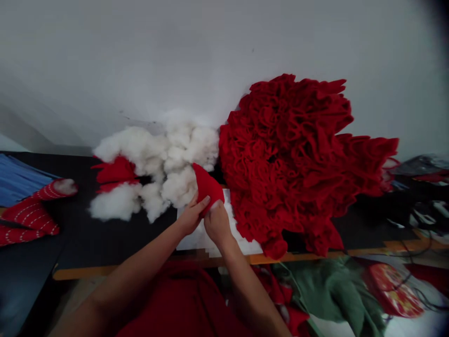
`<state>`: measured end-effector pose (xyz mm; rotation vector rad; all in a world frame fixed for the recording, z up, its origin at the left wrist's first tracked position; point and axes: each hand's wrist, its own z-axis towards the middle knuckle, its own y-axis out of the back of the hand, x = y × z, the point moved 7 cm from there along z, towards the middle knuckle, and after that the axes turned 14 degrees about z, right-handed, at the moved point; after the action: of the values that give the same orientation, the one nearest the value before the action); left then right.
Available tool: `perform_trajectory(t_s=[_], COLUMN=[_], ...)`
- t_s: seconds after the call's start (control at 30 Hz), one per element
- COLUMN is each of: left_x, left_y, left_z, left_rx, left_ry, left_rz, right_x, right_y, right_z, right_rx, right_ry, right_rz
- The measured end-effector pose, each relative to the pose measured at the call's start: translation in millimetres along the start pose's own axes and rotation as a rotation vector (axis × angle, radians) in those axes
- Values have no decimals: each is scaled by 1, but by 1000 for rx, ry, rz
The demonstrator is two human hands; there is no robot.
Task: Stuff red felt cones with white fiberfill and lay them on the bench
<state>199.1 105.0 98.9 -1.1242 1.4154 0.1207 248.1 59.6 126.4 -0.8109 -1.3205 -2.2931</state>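
Observation:
A pointed red felt piece (206, 185) is gripped by my left hand (192, 213), thumb lying across its lower side. My right hand (216, 222) is closed at the lower edge of the same piece, its fingertips hidden there. A bit of white shows beside those fingers, too small to make out for certain. Just left of and behind my hands lie fluffy tufts of white stuffing (178, 185). Under my hands are white paper sheets (191, 241) on the black tabletop (140, 243).
A tall heap of red felt pieces (287, 164) rises on the right against the wall. More red felt (117, 172) sits among the stuffing. At far left are a red dashed-pattern stuffed piece (31, 215) and blue strips (21, 180). Green cloth (336, 290) lies below the table edge.

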Motion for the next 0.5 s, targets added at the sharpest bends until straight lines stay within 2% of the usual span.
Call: perform_trajectory(t_s=[0.1, 0.13, 0.17, 0.27, 0.37, 0.43, 0.5], left_x=[-15, -21, -29, -51, -55, -50, -44], left_y=[-3, -2, -1, 1, -10, -16, -16], left_z=[2, 4, 6, 11, 11, 8, 5], left_rx=[204, 235, 230, 103, 77, 53, -25], left_ry=[-1, -2, -9, -45, -36, -43, -85], left_rz=[181, 202, 187, 31, -54, -44, -14], right_x=[9, 14, 18, 32, 42, 41, 36], right_y=[20, 24, 25, 21, 13, 10, 10], right_z=[-4, -5, -6, -3, 5, 13, 21], right_rx=[-143, -171, -175, -122, -56, -1, 22], right_ry=[93, 128, 163, 259, 292, 226, 107], right_rz=[-13, -17, -21, -38, -67, -76, -88])
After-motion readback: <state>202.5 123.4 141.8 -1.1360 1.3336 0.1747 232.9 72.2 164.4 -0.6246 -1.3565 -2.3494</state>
